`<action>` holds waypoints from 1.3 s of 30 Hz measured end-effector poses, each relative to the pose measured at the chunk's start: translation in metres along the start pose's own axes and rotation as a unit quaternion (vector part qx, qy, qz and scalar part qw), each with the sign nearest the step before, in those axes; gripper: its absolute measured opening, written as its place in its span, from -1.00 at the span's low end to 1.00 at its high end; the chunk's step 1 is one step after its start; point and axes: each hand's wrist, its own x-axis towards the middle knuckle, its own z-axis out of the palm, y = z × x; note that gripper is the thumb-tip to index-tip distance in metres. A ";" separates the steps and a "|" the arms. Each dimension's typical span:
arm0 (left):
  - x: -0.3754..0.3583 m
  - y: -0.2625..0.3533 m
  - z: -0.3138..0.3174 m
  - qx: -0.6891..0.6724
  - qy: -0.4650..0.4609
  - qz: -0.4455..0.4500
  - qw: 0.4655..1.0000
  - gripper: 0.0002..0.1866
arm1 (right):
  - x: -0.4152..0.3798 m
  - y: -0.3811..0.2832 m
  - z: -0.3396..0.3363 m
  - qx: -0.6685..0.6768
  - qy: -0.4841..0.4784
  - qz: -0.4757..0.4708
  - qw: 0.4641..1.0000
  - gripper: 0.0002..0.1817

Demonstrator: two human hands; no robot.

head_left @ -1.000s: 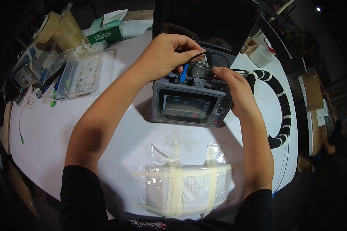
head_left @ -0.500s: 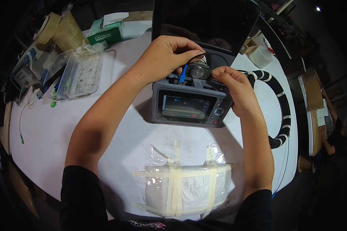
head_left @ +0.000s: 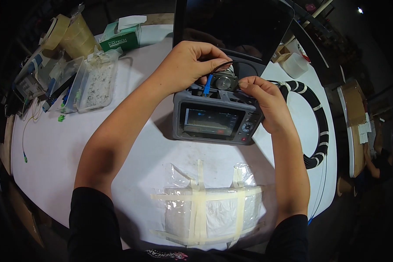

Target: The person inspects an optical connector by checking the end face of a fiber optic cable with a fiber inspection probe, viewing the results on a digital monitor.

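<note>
Left hand (head_left: 187, 65) pinches the blue connector (head_left: 208, 84) upright, cable end up, over the grey tester (head_left: 216, 115) mid-counter, while right hand (head_left: 264, 102) fingers grip the round metal adapter (head_left: 225, 81) beside it.

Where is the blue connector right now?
In the head view, the blue connector stands at the top edge of the grey tester, just under the left hand, beside the round metal fitting the right hand touches.

A white tabletop (head_left: 52, 148) carries a grey handheld meter (head_left: 214, 120) at its middle, a taped plastic packet (head_left: 209, 214) at the near edge, a clear tray (head_left: 96, 81), tape rolls (head_left: 67, 32) and a tissue box (head_left: 120, 37) far left.
</note>
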 end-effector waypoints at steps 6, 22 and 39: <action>-0.001 -0.007 0.000 -0.029 0.026 0.008 0.999 -0.77 | 0.003 0.007 0.002 0.022 0.011 -0.022 0.999 -0.70; 0.002 -0.010 -0.003 -0.007 -0.016 0.008 1.000 -0.75 | 0.006 -0.002 0.002 -0.003 -0.009 0.014 1.000 -0.66; 0.004 -0.012 -0.005 0.009 -0.023 0.038 0.999 -0.73 | 0.007 0.000 -0.008 -0.049 -0.058 -0.042 0.996 -0.76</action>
